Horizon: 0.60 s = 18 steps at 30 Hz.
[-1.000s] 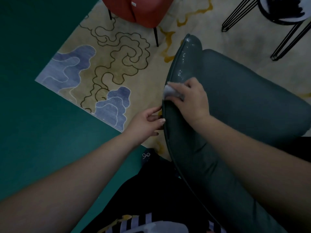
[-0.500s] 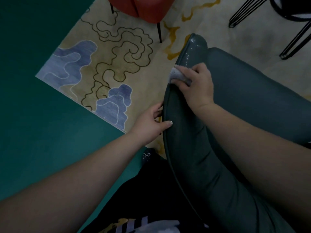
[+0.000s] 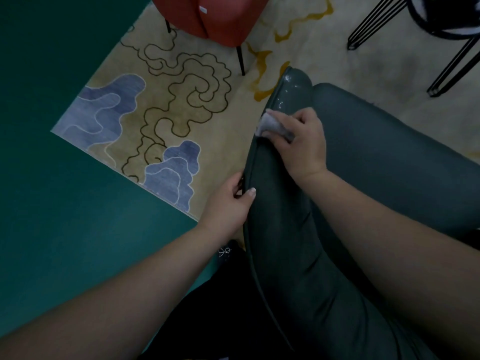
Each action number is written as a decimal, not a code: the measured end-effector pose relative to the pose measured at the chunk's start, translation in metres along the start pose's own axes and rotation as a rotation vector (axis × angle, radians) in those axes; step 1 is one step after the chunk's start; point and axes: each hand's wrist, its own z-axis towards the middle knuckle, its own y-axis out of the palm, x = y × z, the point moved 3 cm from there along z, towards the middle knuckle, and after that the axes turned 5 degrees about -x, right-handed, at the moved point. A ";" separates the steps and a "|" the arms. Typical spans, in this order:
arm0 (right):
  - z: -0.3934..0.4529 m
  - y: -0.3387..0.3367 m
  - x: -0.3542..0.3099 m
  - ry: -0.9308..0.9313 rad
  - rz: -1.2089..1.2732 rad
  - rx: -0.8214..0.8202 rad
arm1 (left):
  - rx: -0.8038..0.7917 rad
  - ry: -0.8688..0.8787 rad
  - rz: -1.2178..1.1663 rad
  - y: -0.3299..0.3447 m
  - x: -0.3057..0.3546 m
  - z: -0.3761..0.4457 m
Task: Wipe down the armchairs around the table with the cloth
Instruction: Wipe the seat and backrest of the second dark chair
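A dark green armchair point(image 3: 384, 162) fills the right half of the view, its curved arm edge running from the upper centre down to the bottom. My right hand point(image 3: 302, 144) grips a small grey cloth point(image 3: 270, 126) and presses it on the top of that edge, where the surface further up looks wet and shiny. My left hand point(image 3: 230, 201) grips the outer side of the edge lower down, thumb on top and fingers behind the rim.
A red armchair point(image 3: 215, 16) on thin black legs stands at the top centre. A table with black wire legs point(image 3: 446, 55) is at the top right. Both stand on a beige patterned rug point(image 3: 166, 107); green floor point(image 3: 52, 203) lies to the left.
My right hand slid the cloth up the chair edge, away from me, then stayed near that spot. My left hand has kept its grip on the edge.
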 end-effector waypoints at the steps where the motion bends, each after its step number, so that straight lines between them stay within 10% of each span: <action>1: 0.002 -0.001 0.002 0.049 0.042 0.016 | 0.016 0.006 0.016 0.001 0.003 0.004; 10: -0.026 -0.003 0.007 -0.089 0.079 -0.012 | 0.406 0.038 0.347 0.027 0.027 0.035; 18: -0.012 -0.003 0.017 -0.048 0.135 0.002 | 0.414 0.042 0.486 0.033 0.025 0.038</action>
